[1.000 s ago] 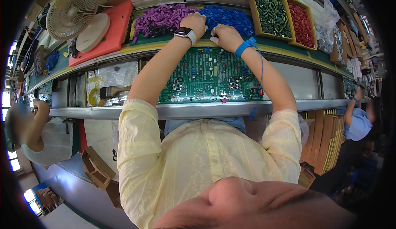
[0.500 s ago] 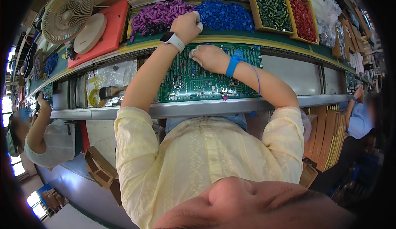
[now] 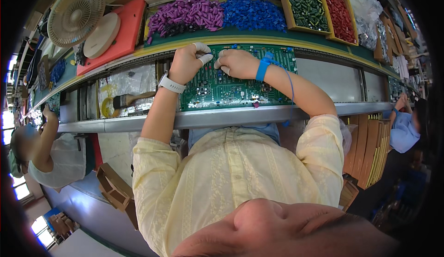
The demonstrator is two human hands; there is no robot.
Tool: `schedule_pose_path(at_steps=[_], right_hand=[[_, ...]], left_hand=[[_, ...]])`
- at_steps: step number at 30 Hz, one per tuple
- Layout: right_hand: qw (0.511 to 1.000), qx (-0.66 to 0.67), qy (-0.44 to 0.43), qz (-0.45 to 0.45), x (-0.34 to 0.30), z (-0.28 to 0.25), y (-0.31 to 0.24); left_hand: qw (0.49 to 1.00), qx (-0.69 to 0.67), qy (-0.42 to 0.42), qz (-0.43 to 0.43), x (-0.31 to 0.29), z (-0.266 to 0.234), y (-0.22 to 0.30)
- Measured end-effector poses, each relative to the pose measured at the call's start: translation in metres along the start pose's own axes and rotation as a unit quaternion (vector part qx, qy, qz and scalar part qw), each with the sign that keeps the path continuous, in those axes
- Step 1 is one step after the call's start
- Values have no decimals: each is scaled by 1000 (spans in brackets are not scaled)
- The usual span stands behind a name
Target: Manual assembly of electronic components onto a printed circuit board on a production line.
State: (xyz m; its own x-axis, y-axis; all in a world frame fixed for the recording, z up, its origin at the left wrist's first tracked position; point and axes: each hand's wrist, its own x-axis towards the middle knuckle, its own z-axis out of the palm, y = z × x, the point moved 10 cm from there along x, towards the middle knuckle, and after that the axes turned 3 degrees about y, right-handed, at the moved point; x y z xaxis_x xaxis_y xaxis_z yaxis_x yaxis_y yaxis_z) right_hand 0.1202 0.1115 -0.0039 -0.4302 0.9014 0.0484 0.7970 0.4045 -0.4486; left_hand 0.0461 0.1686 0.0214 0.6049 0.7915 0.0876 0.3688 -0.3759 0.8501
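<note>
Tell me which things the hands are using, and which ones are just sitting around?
In use:
- left hand and right hand, both on the green circuit board
- purple parts and blue parts, heaped just behind the board

Lying about:
- white fan
- brush
- round pale disc on the orange tray

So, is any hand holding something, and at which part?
It cannot be told. Left hand and right hand rest fingertips together on the far edge of the green circuit board.

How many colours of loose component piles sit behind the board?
4: purple pile far left, blue pile beside it, green bin, red bin far right. More may lie outside view.
</note>
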Motion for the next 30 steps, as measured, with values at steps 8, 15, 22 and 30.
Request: schedule_pose_path(at_steps=[8, 15, 22, 30], right_hand=[[999, 14, 12, 29, 4, 2, 8], [998, 28, 29, 38, 3, -1, 9], [998, 34, 18, 46, 3, -2, 7], [998, 38, 36, 41, 1, -2, 12]], left_hand=[[996, 72, -11, 46, -4, 8, 0], [996, 79, -20, 28, -4, 11, -7], [969, 184, -45, 158, -12, 28, 7], [973, 193, -41, 121, -9, 33, 1]])
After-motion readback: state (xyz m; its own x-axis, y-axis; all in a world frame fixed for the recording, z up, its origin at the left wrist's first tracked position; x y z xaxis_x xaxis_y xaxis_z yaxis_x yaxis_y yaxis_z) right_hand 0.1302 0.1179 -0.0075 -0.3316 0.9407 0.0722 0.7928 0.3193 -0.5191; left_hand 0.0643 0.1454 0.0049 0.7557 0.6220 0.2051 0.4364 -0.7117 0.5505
